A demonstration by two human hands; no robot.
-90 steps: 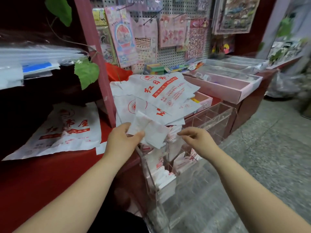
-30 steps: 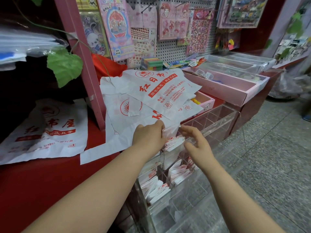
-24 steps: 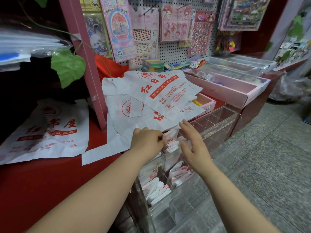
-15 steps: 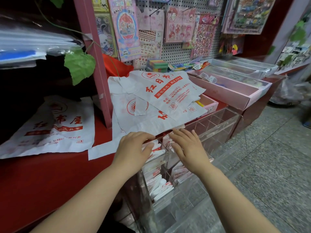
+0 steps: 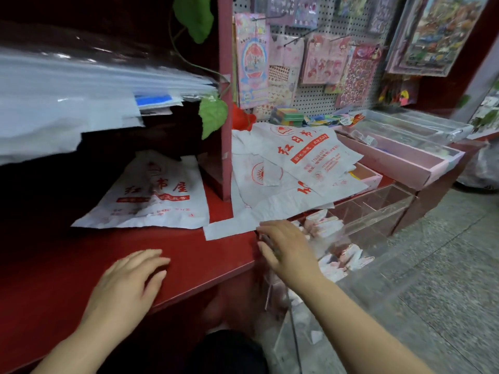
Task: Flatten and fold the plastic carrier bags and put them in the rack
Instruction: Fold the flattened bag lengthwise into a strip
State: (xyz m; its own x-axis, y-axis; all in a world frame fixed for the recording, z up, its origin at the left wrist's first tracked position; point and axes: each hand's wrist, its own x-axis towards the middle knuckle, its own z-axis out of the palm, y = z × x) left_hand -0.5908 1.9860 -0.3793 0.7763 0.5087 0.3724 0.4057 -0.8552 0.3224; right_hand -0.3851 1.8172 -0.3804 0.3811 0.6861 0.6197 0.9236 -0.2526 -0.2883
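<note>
Well, white bags (image 5: 297,168) w/ red print (creased) lie piled flat.

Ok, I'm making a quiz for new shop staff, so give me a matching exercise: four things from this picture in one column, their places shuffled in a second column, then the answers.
Things
1. lone flat bag
2. folded bags
3. sticker sheets
4. left hand

Places
A. hanging on the pegboard
B. over the red counter
C. lying left of the red post
D. inside the clear rack

Pairs: 1-C, 2-D, 3-A, 4-B
</note>
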